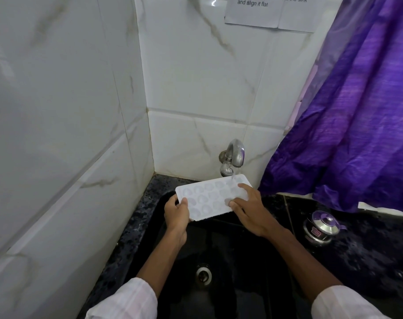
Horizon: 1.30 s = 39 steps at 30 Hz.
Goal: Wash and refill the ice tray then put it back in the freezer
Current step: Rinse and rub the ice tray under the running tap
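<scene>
Above the black sink (241, 261), the left hand (176, 215) clamps its fingers on one end of the white plastic ice tray (209, 196). The right hand (251, 208) lays thumb and forefinger atop the other end, grip unclear, steadying it under the running steel tap (235, 153).

At the top right, the frame's edge cuts the paper notice (271, 12), so we read only part of its text. Our left hand (176, 215) hides the near left corner of the ice tray (207, 199). Our right hand (253, 208) covers its right end, and we cannot tell how the lower fingers lie. The label on the steel pot (320, 229) is too small to read.
</scene>
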Each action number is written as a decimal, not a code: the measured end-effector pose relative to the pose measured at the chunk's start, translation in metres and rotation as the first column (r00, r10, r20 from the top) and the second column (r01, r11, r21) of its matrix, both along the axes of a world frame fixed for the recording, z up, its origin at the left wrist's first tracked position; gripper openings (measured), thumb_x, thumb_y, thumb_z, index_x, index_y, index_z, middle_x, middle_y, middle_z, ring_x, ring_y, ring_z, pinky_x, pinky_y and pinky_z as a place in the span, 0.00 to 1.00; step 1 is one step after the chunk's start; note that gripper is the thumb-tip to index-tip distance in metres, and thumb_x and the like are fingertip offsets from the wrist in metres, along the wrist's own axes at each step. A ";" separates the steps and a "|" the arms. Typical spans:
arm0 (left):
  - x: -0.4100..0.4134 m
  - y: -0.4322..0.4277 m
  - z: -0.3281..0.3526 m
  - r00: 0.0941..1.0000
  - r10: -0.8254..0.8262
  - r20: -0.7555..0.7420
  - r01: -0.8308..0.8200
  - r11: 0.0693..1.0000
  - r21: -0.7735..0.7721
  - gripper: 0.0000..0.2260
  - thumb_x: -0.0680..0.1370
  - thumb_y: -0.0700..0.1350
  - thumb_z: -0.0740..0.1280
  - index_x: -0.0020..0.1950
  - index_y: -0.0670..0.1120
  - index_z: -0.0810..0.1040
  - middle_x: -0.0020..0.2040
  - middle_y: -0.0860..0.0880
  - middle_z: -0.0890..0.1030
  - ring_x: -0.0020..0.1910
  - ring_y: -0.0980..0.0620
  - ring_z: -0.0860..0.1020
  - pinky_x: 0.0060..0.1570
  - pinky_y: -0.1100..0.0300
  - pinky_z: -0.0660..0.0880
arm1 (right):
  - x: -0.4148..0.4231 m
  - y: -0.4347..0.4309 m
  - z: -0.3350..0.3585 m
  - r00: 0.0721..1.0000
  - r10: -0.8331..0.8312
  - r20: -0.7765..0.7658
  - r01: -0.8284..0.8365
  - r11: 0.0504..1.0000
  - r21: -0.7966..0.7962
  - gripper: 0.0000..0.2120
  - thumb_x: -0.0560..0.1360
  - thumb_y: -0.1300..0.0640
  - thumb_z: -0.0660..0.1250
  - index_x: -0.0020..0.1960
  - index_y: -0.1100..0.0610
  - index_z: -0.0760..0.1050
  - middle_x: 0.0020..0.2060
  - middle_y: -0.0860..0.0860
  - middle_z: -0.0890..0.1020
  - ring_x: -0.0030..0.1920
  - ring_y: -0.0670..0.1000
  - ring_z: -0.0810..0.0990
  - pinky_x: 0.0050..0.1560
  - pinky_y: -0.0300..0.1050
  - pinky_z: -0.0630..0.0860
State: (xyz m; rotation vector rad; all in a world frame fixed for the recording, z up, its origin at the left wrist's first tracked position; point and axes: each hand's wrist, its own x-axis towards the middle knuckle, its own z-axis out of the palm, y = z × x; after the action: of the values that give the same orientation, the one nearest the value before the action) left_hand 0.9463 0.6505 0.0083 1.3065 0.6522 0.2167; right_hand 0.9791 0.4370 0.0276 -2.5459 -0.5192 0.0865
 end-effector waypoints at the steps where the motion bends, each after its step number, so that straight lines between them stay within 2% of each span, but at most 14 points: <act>1: 0.000 -0.001 0.000 1.000 -0.001 0.001 0.001 1.000 -0.002 0.12 0.83 0.39 0.59 0.64 0.44 0.76 0.49 0.50 0.82 0.46 0.51 0.82 0.43 0.51 0.82 | -0.002 0.002 0.000 1.000 -0.013 0.002 0.013 1.000 0.005 0.16 0.82 0.45 0.56 0.57 0.50 0.79 0.77 0.50 0.54 0.76 0.51 0.48 0.75 0.57 0.55; 5: -0.001 -0.007 -0.003 1.000 0.012 -0.025 -0.012 1.000 0.009 0.12 0.83 0.40 0.59 0.65 0.43 0.76 0.56 0.45 0.81 0.49 0.48 0.82 0.43 0.51 0.82 | -0.005 0.005 -0.008 0.998 0.011 0.062 -0.009 1.000 -0.023 0.15 0.81 0.44 0.57 0.59 0.47 0.79 0.77 0.51 0.55 0.76 0.53 0.48 0.74 0.55 0.52; 9: -0.005 -0.007 -0.007 0.999 -0.003 -0.034 0.004 0.999 0.033 0.13 0.83 0.40 0.59 0.66 0.44 0.76 0.57 0.45 0.81 0.50 0.48 0.82 0.44 0.51 0.82 | -0.005 -0.002 -0.005 0.994 -0.073 -0.075 0.087 0.976 0.202 0.14 0.80 0.47 0.62 0.46 0.52 0.83 0.73 0.46 0.60 0.71 0.45 0.52 0.68 0.45 0.56; 11: -0.009 -0.004 -0.009 1.000 -0.013 -0.024 0.013 1.000 0.017 0.13 0.83 0.39 0.59 0.66 0.44 0.75 0.54 0.47 0.81 0.48 0.50 0.81 0.40 0.54 0.81 | -0.006 -0.007 -0.008 0.976 -0.212 0.048 0.189 0.939 0.288 0.11 0.80 0.50 0.62 0.50 0.54 0.80 0.70 0.49 0.65 0.70 0.50 0.59 0.67 0.44 0.59; 13: -0.012 -0.001 -0.012 0.999 -0.031 -0.020 0.031 0.999 0.015 0.13 0.83 0.40 0.59 0.66 0.44 0.75 0.52 0.48 0.81 0.47 0.50 0.82 0.40 0.54 0.81 | -0.006 -0.013 -0.013 0.906 -0.396 0.150 0.331 0.883 0.334 0.15 0.80 0.48 0.61 0.58 0.56 0.78 0.68 0.52 0.68 0.69 0.53 0.63 0.65 0.43 0.59; 14: -0.013 0.001 -0.013 0.999 -0.042 -0.023 0.043 0.999 0.023 0.13 0.83 0.40 0.59 0.66 0.44 0.75 0.52 0.48 0.81 0.48 0.50 0.82 0.42 0.53 0.81 | -0.005 -0.017 -0.017 0.877 -0.465 0.119 0.402 0.847 0.348 0.18 0.79 0.47 0.61 0.62 0.56 0.76 0.68 0.54 0.69 0.69 0.54 0.64 0.65 0.44 0.60; 16: -0.014 0.005 -0.015 0.997 -0.065 -0.032 0.067 0.997 0.048 0.14 0.83 0.41 0.59 0.67 0.45 0.75 0.52 0.48 0.82 0.49 0.48 0.82 0.46 0.50 0.82 | -0.002 -0.025 -0.022 0.849 -0.516 -0.112 0.515 0.762 0.393 0.22 0.80 0.48 0.63 0.70 0.57 0.70 0.67 0.55 0.71 0.66 0.53 0.70 0.66 0.48 0.67; 18: -0.014 0.009 -0.019 0.996 -0.081 -0.039 0.084 0.994 0.073 0.14 0.83 0.42 0.59 0.68 0.45 0.75 0.53 0.48 0.82 0.50 0.49 0.82 0.48 0.49 0.82 | -0.004 -0.028 -0.026 0.813 -0.440 -0.381 0.581 0.659 0.477 0.23 0.80 0.49 0.63 0.72 0.57 0.68 0.64 0.54 0.75 0.59 0.50 0.76 0.58 0.47 0.78; 19: -0.015 0.010 -0.020 0.996 -0.087 -0.038 0.089 0.993 0.082 0.14 0.83 0.42 0.59 0.68 0.45 0.75 0.52 0.49 0.82 0.49 0.49 0.82 0.48 0.49 0.82 | -0.006 -0.028 -0.027 0.804 -0.392 -0.447 0.588 0.632 0.504 0.21 0.80 0.50 0.63 0.71 0.57 0.70 0.62 0.53 0.77 0.56 0.50 0.78 0.52 0.46 0.81; 22: -0.018 0.013 -0.023 0.993 -0.108 -0.039 0.111 0.990 0.087 0.14 0.84 0.42 0.58 0.68 0.46 0.75 0.50 0.51 0.82 0.49 0.50 0.82 0.48 0.50 0.82 | -0.007 -0.032 -0.034 0.840 -0.330 -0.430 0.527 0.685 0.504 0.16 0.81 0.55 0.62 0.67 0.57 0.74 0.56 0.51 0.80 0.53 0.49 0.81 0.45 0.41 0.82; 27: -0.023 0.017 -0.026 0.988 -0.152 -0.020 0.153 0.979 0.135 0.12 0.84 0.41 0.59 0.66 0.48 0.74 0.49 0.52 0.82 0.48 0.51 0.82 0.46 0.50 0.82 | -0.006 -0.038 -0.046 0.854 -0.349 -0.385 0.504 0.737 0.451 0.13 0.78 0.57 0.67 0.62 0.55 0.79 0.52 0.51 0.84 0.52 0.50 0.83 0.54 0.50 0.82; 30: -0.024 0.019 -0.031 0.988 -0.153 -0.023 0.154 0.962 0.225 0.11 0.83 0.41 0.60 0.63 0.48 0.76 0.51 0.48 0.83 0.48 0.50 0.82 0.42 0.55 0.80 | -0.011 -0.039 -0.052 0.834 -0.387 -0.392 0.537 0.731 0.421 0.10 0.76 0.58 0.70 0.57 0.55 0.80 0.50 0.51 0.84 0.51 0.51 0.83 0.55 0.53 0.81; 34: -0.028 0.020 -0.041 0.985 -0.156 -0.069 0.171 0.883 0.436 0.10 0.81 0.42 0.64 0.61 0.49 0.77 0.54 0.48 0.83 0.51 0.48 0.82 0.50 0.46 0.81 | -0.020 -0.039 -0.058 0.813 -0.446 -0.374 0.576 0.709 0.408 0.07 0.75 0.59 0.71 0.52 0.53 0.78 0.49 0.51 0.83 0.50 0.50 0.83 0.54 0.50 0.81; 39: -0.033 0.018 -0.044 0.989 -0.144 -0.037 0.140 0.814 0.563 0.08 0.79 0.43 0.67 0.59 0.46 0.78 0.53 0.47 0.84 0.52 0.49 0.82 0.49 0.53 0.80 | -0.026 -0.040 -0.054 0.820 -0.470 -0.327 0.570 0.722 0.391 0.06 0.74 0.61 0.72 0.50 0.56 0.77 0.47 0.50 0.83 0.49 0.49 0.82 0.54 0.46 0.79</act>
State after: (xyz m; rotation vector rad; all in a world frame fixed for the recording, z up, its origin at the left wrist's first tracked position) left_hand 0.9132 0.6687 -0.0355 1.9221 0.4925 0.3071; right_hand 0.9533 0.3966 -0.0262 -2.0655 0.2614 0.0099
